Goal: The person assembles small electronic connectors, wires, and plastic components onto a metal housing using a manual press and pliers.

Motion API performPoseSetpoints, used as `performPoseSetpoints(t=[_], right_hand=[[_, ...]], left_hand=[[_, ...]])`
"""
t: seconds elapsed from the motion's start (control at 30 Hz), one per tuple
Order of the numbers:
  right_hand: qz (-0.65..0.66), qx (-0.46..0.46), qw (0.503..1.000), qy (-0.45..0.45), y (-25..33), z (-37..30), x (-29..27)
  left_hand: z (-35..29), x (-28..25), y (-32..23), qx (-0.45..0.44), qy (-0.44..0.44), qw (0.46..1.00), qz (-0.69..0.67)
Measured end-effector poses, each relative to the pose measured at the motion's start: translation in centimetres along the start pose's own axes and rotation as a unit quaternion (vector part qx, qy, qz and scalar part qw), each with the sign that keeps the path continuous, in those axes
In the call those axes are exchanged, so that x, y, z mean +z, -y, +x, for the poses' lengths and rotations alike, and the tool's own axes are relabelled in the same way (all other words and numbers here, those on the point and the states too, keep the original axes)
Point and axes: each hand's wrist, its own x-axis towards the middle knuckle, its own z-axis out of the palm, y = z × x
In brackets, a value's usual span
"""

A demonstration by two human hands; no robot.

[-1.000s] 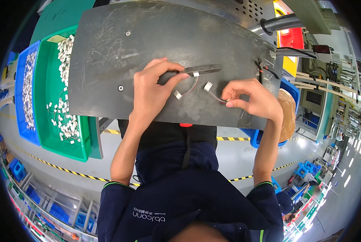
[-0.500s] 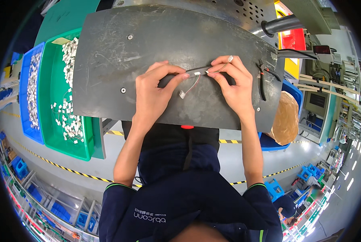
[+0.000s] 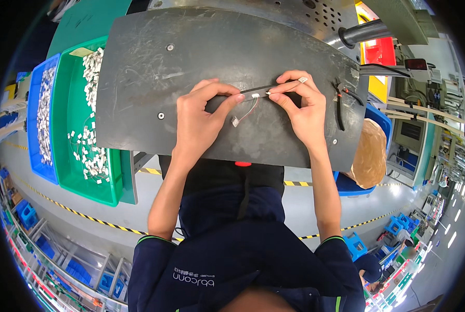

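Observation:
My left hand (image 3: 200, 117) pinches one end of a thin, narrow grey strip (image 3: 262, 92) between thumb and fingers, just above the dark work plate (image 3: 139, 78). A small cable with white connectors (image 3: 256, 96) sits at the strip's middle; its thin wires run down to a second white connector (image 3: 235, 121). Closed at the strip's right end, my right hand (image 3: 306, 109) grips another short cable. One white connector (image 3: 268, 93) of that cable shows by the thumb tip, close to the strip, and the other (image 3: 302, 80) sticks out above the fingers. Whether the right fingers also hold the strip is hidden.
Pliers with black handles (image 3: 340, 112) lie on the plate's right side. A green bin (image 3: 66, 177) and a blue bin (image 3: 32, 151), both with many white connector pieces, stand at the left. Brown wrapping (image 3: 370, 156) fills a blue container at the right.
The connector above my right fingers has swung slightly to the right and down. Both hands keep nearly the same place and grip; the whole view has shifted a little.

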Motion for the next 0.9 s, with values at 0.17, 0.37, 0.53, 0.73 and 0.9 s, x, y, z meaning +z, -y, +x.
performPoseSetpoints(t=[0.17, 0.37, 0.53, 0.73, 0.9], right_hand=[[-0.065, -0.013, 0.998, 0.015, 0.1, -0.4, -0.1], [-0.008, -0.007, 0.999, -0.031, 1.3, -0.5, -0.5], [-0.017, -0.026, 0.996, 0.083, 0.7, 0.2, -1.5], [-0.043, -0.040, 0.983, 0.173, 1.3, 1.8, -1.6], [-0.069, -0.071, 0.980, 0.174, 1.0, 2.2, -1.5]], left_hand=[[0.1, 0.1, 0.2, 0.007, 0.005, 1.000, 0.004], [-0.3, -0.2, 0.2, 0.006, -0.002, 1.000, 0.001], [-0.1, -0.3, 0.1, 0.049, 0.023, 0.998, 0.025], [1.5, -0.2, -1.0, 0.132, 0.091, 0.980, 0.121], [4.0, -0.3, -1.1, 0.136, 0.181, 0.963, 0.145]])
